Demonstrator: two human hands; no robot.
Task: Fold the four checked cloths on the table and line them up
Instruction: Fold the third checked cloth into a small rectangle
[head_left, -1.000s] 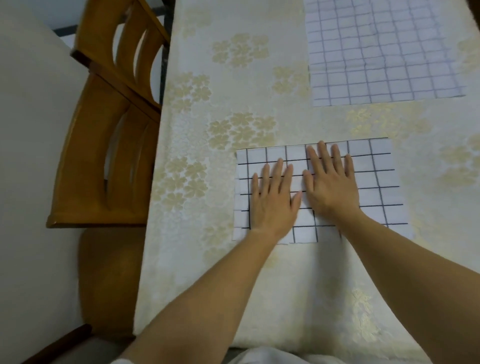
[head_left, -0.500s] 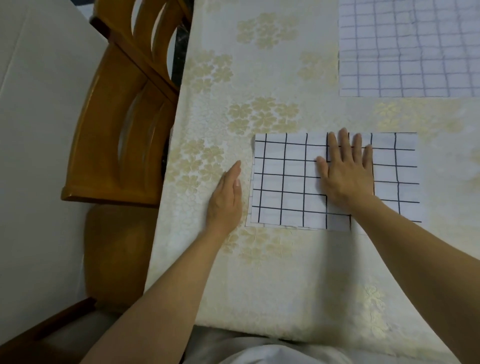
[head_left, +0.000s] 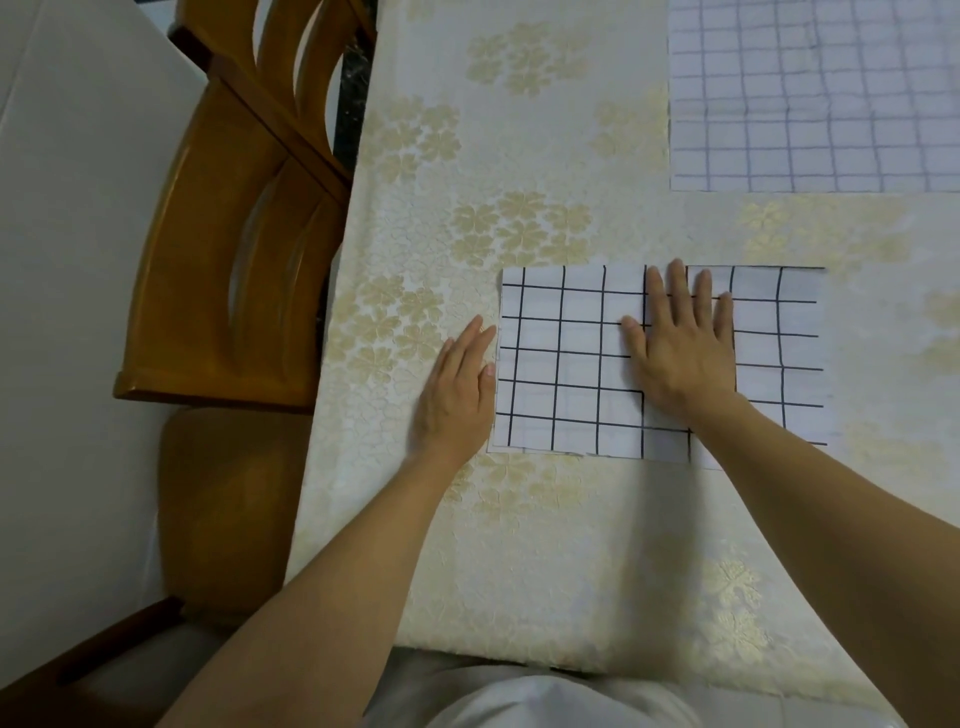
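A folded white cloth with black checks (head_left: 566, 364) lies flat in the middle of the table. My right hand (head_left: 680, 343) presses flat on its centre, fingers straight and pointing away from me. My left hand (head_left: 457, 389) lies on the tablecloth with straight fingers, its edge against the cloth's left side. A second white cloth with thinner, bluish-grey checks (head_left: 810, 98) is spread at the far right, cut off by the frame's edge. Only these two cloths are in view.
The table wears a cream tablecloth with gold flowers (head_left: 519, 545). A wooden chair (head_left: 234, 249) stands tight against the table's left edge. The table's near edge runs just in front of my body.
My left hand has slid off the black-checked cloth to its left side and now rests on the tablecloth. My right hand has stayed pressed on the cloth.
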